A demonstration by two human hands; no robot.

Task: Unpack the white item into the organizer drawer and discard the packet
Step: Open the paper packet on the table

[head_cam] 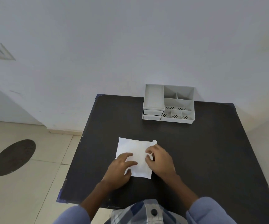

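Note:
A flat white packet [134,148] lies on the black table [203,143], near its middle. My left hand [120,167] rests on the packet's lower left part, fingers spread and pressing down. My right hand [158,159] pinches the packet's right edge between thumb and fingers. A torn-looking corner of the packet sticks up at the top right. The grey organizer [168,103] stands at the table's far edge against the wall, with two small drawers [153,114] pushed in at its front left. What is inside the packet is hidden.
The organizer has several open compartments on its right side. The white wall is right behind it. To the left of the table is tiled floor with a dark round mat [13,157]. The table's left edge runs close to my left hand.

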